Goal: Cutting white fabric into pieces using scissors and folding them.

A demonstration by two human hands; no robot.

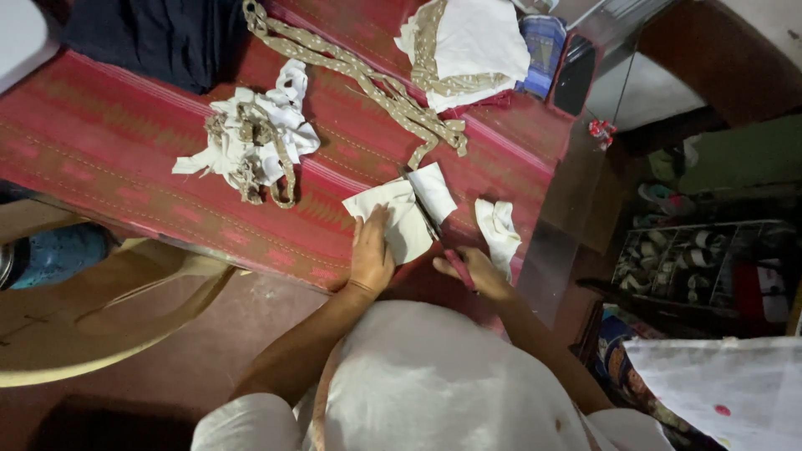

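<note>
Left hand [371, 255] flat on a white cloth piece [401, 215], fingers together, pressing it onto the red patterned table cover [125, 150]. Right hand [478, 274] curled around a red-handled cutting tool [455, 266], fingers closed on the handle; the blade end meets the cloth piece's right edge, detail too small to tell. Cloth piece sits near the cover's front edge. Small white scrap [499, 230] just right of the cloth piece. Patterned tan strip [368, 83] runs above it. Heap of white and tan scraps [255, 142] well left of it. Folded white fabric stack [468, 46] further above.
</note>
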